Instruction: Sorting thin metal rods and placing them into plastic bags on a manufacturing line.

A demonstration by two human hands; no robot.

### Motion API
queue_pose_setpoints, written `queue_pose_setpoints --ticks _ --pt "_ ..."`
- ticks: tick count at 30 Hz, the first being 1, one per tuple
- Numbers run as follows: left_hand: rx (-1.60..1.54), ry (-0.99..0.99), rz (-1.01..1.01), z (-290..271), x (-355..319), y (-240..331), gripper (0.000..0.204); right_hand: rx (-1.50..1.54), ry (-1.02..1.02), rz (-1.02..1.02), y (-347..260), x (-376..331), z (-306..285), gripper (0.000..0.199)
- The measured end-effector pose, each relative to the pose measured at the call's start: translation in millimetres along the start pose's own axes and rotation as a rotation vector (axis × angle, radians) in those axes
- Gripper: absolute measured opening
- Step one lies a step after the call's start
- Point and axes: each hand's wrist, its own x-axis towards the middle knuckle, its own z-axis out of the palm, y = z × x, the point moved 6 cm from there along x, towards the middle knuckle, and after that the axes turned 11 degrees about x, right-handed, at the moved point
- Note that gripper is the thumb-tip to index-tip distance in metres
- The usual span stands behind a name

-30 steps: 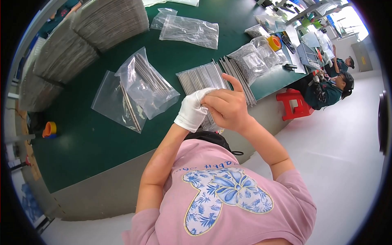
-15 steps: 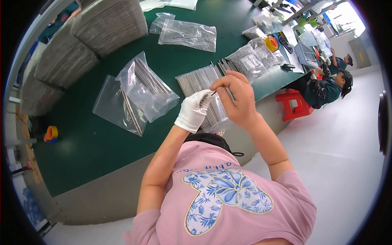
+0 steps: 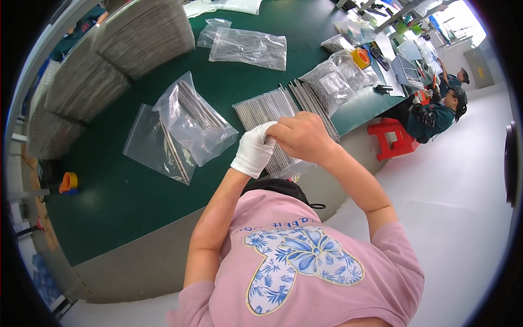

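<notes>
My left hand (image 3: pixel 255 150), in a white glove, is closed in front of my chest. Bare and curled, my right hand (image 3: pixel 306 137) presses its fingertips against the glove's fingers. Whatever lies between the two hands is hidden. Beneath them, a row of thin metal rods (image 3: pixel 262 108) lies side by side at the table's near edge. Several more loose rods (image 3: pixel 314 106) lie just right of that row, partly behind my right hand.
Left on the green table (image 3: pixel 131 212) are a clear bag with rods (image 3: pixel 199 120) and a flatter bag with a few rods (image 3: pixel 143 144). Bags of small grey parts (image 3: pixel 328 82) lie right. Stacked grey sheets (image 3: pixel 144 35) stand far left. A co-worker (image 3: pixel 438 122) sits near a red stool (image 3: pixel 392 139).
My right hand has come down and left onto the glove, its fingers curling in. The small dark pieces at the glove and the thin piece between my fingers are now hidden.
</notes>
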Motion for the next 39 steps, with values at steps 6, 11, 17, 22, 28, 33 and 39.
queue_pose_setpoints --ticks 6,11,17,22,28,33,39 --pt "0.013 -0.002 -0.056 0 -4 -15 0.020 0.013 0.008 -0.091 -3 7 -2 0.011" --pt "0.000 0.102 -0.107 1 -10 -26 0.020 0.094 -0.032 0.054 -4 4 0 0.010" --pt "0.024 0.200 -0.169 6 -12 -32 0.019 0.237 -0.024 0.148 4 -4 14 0.015" --pt "-0.053 0.222 -0.156 15 -16 -46 0.019 0.312 -0.046 0.254 4 -6 26 0.022" --pt "-0.138 0.216 -0.173 12 -17 -51 0.022 0.422 0.075 0.287 8 -14 45 0.023" --pt "-0.051 0.138 -0.165 -5 -17 -35 0.021 0.451 0.114 0.214 6 -12 48 0.017" --pt "-0.144 0.073 -0.035 -11 -18 -19 0.015 0.465 0.225 0.300 12 -16 51 0.015"
